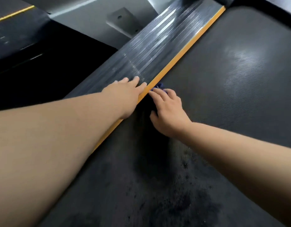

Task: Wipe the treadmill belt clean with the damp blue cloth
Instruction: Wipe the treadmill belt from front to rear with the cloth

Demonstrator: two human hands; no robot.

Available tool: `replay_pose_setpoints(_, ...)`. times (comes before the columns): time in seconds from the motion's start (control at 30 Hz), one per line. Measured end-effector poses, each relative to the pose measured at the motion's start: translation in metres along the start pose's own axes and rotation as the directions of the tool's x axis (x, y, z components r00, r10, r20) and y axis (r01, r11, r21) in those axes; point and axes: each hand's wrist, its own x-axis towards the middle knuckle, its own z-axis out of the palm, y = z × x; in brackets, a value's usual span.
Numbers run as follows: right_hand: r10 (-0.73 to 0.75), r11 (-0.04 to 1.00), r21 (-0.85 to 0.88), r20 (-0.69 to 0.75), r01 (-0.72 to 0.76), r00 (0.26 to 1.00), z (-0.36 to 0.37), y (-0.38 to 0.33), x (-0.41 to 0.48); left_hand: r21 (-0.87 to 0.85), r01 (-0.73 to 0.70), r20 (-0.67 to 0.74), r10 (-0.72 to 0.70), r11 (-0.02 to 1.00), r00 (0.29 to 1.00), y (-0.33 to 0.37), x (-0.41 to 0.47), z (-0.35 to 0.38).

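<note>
Grey block (123, 20), squarish, one small hole in its top face, sits on a smooth grey floor (85, 15). A pale streak of light lies on the floor just left of the block. Well left of the block: a dark machine deck (18, 33) with a thin yellow line (14, 13) along its upper edge. Below-left of the block: a black unlit patch (51, 66), detail unreadable.

No text, brand, number or sign is showing clearly enough to read. A few pale marks are glinting on the dark panel (14, 36) at the upper left, but they are smearing into blur.
</note>
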Motion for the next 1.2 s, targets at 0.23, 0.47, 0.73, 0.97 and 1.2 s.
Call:
replay_pose_setpoints(0.23, 0.072, 0.987, -0.156, 0.143, -0.049, 0.987, -0.024, 0.026, 0.019, -0.094, 0.073, 0.121, -0.061, 0.993, 0.991, -0.016, -0.05, 0.038)
replay_pose_setpoints(0.47, 0.108, 0.994, 0.006, -0.037, -0.108, 0.993, -0.023, 0.041, 0.027, -0.135, 0.092, 0.112, -0.077, 0.987, 0.991, -0.013, -0.045, 0.036)
replay_pose_setpoints(0.73, 0.108, 0.989, 0.095, 0.063, -0.113, 0.992, -0.009, -0.013, 0.012, -0.168, 0.089, 0.085, -0.075, 0.982, 0.994, -0.016, -0.043, 0.043)
replay_pose_setpoints(0.97, 0.2, 0.977, 0.081, -0.053, -0.195, 0.978, -0.013, 0.0, 0.017, -0.1, 0.085, 0.106, -0.074, 0.991, 0.992, -0.016, -0.046, 0.034)
replay_pose_setpoints(1.2, 0.219, 0.963, 0.127, 0.149, -0.238, 0.964, -0.011, -0.018, 0.011, -0.001, 0.02, 0.123, -0.019, 1.0, 0.992, -0.021, -0.052, 0.028)
